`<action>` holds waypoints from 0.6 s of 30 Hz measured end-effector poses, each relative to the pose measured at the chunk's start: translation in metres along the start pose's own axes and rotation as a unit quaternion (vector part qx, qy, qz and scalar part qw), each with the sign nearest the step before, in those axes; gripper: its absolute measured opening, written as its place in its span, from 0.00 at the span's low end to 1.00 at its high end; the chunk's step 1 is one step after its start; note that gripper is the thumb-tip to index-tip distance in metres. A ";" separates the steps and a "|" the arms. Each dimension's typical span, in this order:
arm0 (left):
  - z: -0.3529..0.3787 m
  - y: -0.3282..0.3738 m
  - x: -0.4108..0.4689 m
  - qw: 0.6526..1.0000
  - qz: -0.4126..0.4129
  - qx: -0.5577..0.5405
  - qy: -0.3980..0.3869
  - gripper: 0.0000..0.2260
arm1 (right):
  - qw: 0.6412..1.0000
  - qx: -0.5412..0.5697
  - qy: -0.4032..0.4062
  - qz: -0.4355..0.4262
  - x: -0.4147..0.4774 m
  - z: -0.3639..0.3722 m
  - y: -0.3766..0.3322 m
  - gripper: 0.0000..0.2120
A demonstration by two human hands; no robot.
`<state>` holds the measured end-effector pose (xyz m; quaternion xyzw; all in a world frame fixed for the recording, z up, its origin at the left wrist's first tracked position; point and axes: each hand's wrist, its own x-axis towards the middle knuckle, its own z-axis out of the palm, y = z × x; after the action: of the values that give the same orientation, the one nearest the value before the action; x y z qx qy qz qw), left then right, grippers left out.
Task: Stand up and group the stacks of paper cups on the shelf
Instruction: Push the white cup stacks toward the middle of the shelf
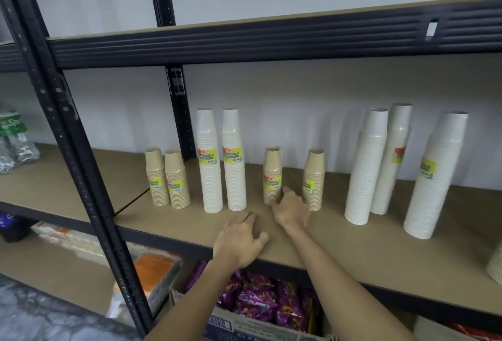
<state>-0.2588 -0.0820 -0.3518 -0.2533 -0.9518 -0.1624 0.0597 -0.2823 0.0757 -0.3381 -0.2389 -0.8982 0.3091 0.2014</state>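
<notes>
Several wrapped stacks of paper cups stand upright on the brown shelf (339, 248). Two short brown stacks (167, 177) stand together at the left. Beside them are two tall white stacks (221, 161). A short brown stack (272, 170) stands in the middle, and another short brown stack (313, 177) is just right of it. Three tall white stacks (380, 161) stand at the right. My right hand (290, 206) touches the base of the middle brown stack, fingers spread around it. My left hand (239, 240) rests on the shelf board in front, fingers loosely apart, holding nothing.
A black steel upright (81, 166) crosses the left foreground and an upper shelf beam (271, 41) runs overhead. Below the shelf sits a cardboard box of purple snack packets (266, 302). Another cup stack edge (495, 267) shows at the far right. Wrapped bottles (13, 142) stand far left.
</notes>
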 end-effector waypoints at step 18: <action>0.001 0.040 0.012 0.997 0.014 -0.074 -0.032 0.23 | 0.980 0.152 0.123 0.042 -0.028 -0.048 0.047 0.29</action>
<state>-0.2487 -0.0435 -0.3393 -0.2751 -0.9351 -0.2232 0.0121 -0.2210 0.1148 -0.3401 -0.2795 -0.7980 0.4188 0.3312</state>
